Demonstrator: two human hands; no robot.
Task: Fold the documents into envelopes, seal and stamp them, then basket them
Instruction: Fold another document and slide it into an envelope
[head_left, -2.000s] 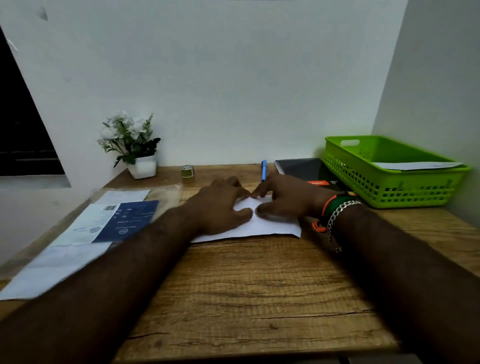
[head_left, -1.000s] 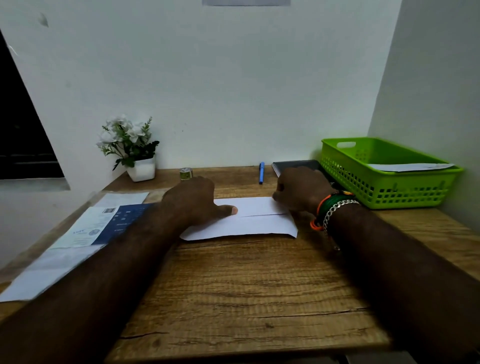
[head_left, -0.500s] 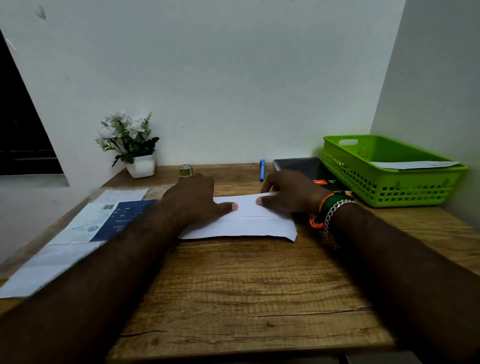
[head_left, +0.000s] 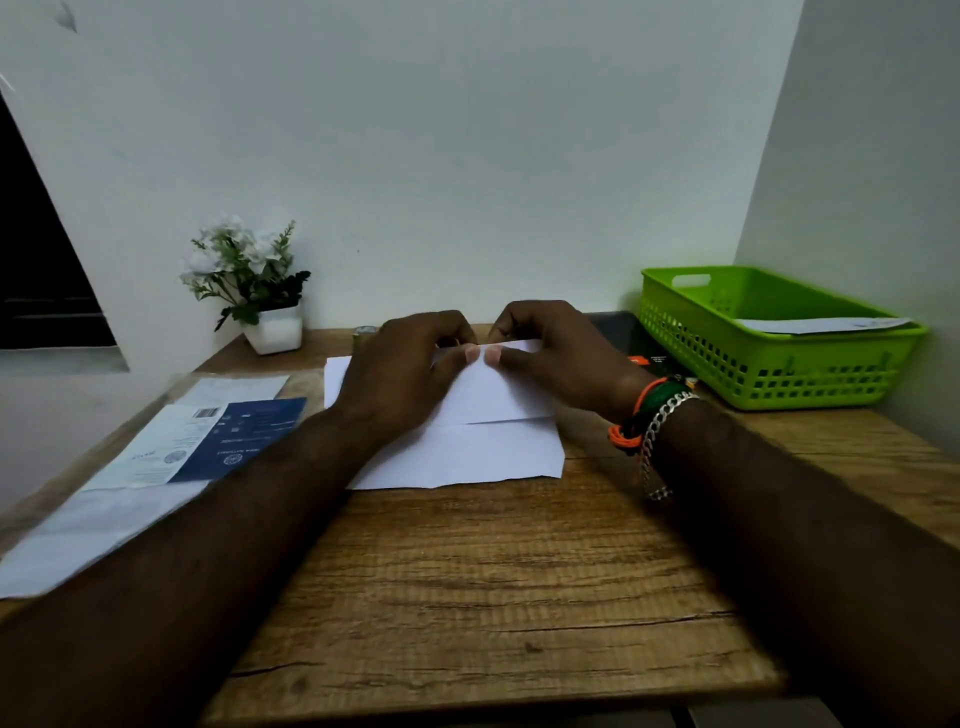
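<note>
A white sheet of paper (head_left: 467, 452) lies on the wooden desk (head_left: 493, 587) in front of me, with a crease across its middle. Its far part is lifted off the desk. My left hand (head_left: 400, 369) and my right hand (head_left: 556, 353) pinch that raised far edge side by side, thumbs on the near face and fingers curled behind. A green plastic basket (head_left: 769, 374) stands at the back right with a white envelope (head_left: 821, 325) lying in it. A clear sleeve of printed papers (head_left: 156, 457) lies at the left.
A small white pot of flowers (head_left: 260, 291) stands at the back left by the wall. A small round item (head_left: 365, 332) sits behind my left hand. A dark flat object (head_left: 623, 332) lies between my right hand and the basket. Walls close in behind and to the right.
Earlier both hands pressed the folded sheet flat and ran along its crease. Now they have come together at its far edge and lifted that part up.
</note>
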